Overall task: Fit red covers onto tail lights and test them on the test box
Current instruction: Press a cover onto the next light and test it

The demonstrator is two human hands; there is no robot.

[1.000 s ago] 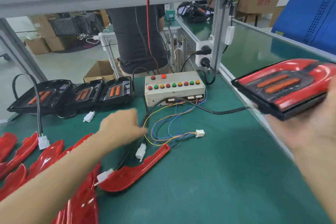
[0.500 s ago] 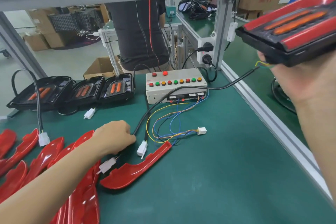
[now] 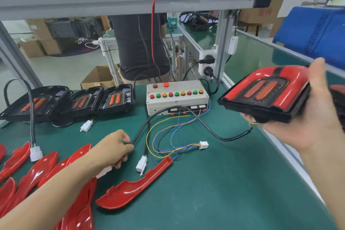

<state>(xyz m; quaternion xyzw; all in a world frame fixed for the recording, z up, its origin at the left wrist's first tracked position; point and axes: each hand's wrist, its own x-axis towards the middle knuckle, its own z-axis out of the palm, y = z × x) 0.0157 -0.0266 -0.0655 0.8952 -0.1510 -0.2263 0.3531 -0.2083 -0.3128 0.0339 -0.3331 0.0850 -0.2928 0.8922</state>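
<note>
My right hand (image 3: 306,129) holds a black tail light with its red cover fitted (image 3: 267,92) above the table's right side, thumb over its far edge. A black cable (image 3: 209,130) runs from the light across the mat to my left hand (image 3: 113,148), whose fingers curl round the cable near its white plug (image 3: 104,171). The white test box (image 3: 177,99) with rows of coloured buttons stands at the back centre. Its own white connector (image 3: 203,144) lies on coloured wires. A loose red cover (image 3: 130,186) lies in front of my left hand.
Three uncovered black tail lights (image 3: 78,102) sit at the back left, with white plugs (image 3: 86,125) on their leads. Several red covers (image 3: 43,168) lie along the left front. An aluminium frame post (image 3: 222,46) and a raised table rail (image 3: 280,147) bound the right. A person stands behind the bench.
My right hand lowered the covered tail light from high on the right back down beside the test box. My left hand stayed on the cable near the red covers.
</note>
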